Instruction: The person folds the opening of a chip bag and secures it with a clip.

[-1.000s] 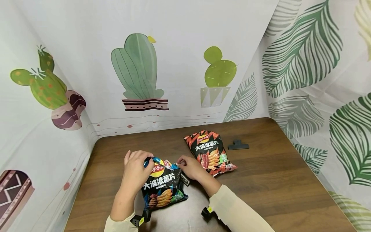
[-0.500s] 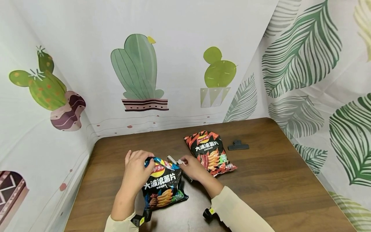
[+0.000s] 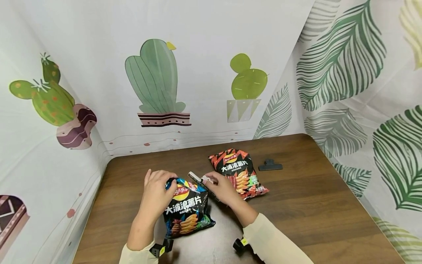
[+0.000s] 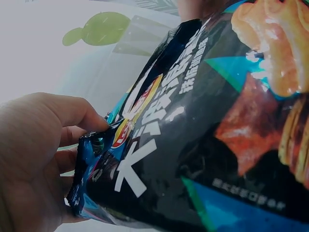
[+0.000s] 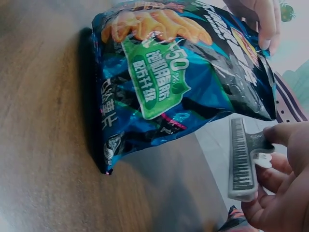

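Note:
A black and blue bag of potato chips (image 3: 188, 211) stands slightly tilted at the front left of the table. My left hand (image 3: 157, 193) pinches its top edge at the left corner, thumb in front, as the left wrist view (image 4: 41, 154) also shows. To the right of the bag's top, my right hand (image 3: 223, 189) holds a pale bag clip (image 5: 241, 159) by its handles, between thumb and fingers. The clip's long toothed bar slants beside the bag's top right corner. In the right wrist view a small gap shows between clip and bag.
A red and black chip bag (image 3: 238, 170) lies flat behind my right hand. Farther right is a black bag clip (image 3: 270, 165) on the wooden table (image 3: 313, 198). Printed cloth (image 3: 204, 73) hangs along the table's back and sides.
My right hand has drawn the clip up and back from the bag's top right corner, turning it so more of the bar shows. My left hand keeps its grip on the bag.

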Tool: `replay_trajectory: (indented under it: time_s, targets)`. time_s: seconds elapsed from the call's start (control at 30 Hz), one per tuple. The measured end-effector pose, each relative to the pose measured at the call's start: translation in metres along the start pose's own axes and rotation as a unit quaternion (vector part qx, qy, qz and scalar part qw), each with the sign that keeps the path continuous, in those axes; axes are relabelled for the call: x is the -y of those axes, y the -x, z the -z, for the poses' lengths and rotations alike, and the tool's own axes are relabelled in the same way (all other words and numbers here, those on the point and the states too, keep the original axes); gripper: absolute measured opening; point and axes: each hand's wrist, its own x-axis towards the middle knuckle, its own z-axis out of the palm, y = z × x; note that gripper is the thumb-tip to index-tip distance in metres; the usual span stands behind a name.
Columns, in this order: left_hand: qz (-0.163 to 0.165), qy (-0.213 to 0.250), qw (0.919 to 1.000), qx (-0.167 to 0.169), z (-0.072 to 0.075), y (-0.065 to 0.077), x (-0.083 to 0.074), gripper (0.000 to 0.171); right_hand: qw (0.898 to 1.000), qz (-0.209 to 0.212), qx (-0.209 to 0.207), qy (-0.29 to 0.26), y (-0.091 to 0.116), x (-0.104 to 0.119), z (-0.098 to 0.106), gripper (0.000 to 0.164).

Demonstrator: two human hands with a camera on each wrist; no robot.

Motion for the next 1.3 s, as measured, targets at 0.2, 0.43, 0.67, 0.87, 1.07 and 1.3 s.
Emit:
replay_trajectory:
  time_s: [0.2,0.43,0.67,0.87,1.07,1.3]
  targets:
    - [-0.004,-0.001,1.0000,-0.001,-0.001,-0.001,-0.002,0.010,0.999,-0.005,0.001,-0.048,0.000,0.001,0.007,0.036]
    - [-0.008,0.004,1.0000,-0.005,0.000,-0.002,-0.004,0.010,0.995,0.006,-0.007,-0.097,0.003,0.004,0.013,0.028]
    - [-0.014,0.000,0.9999,-0.009,0.001,-0.001,-0.003,0.012,0.992,0.026,-0.008,-0.121,0.005,0.005,0.017,0.029]
    - [-0.020,0.010,0.9997,-0.015,0.000,-0.002,-0.003,0.014,0.989,0.036,0.002,-0.143,0.005,0.005,0.018,0.027]
    - [-0.026,0.020,0.9994,-0.014,-0.001,-0.003,-0.003,0.012,0.983,0.062,0.012,-0.170,0.005,0.003,0.019,0.027]
    - [-0.036,0.023,0.9990,-0.017,0.000,-0.003,-0.004,0.009,0.983,0.073,0.019,-0.165,0.005,0.002,0.020,0.025]
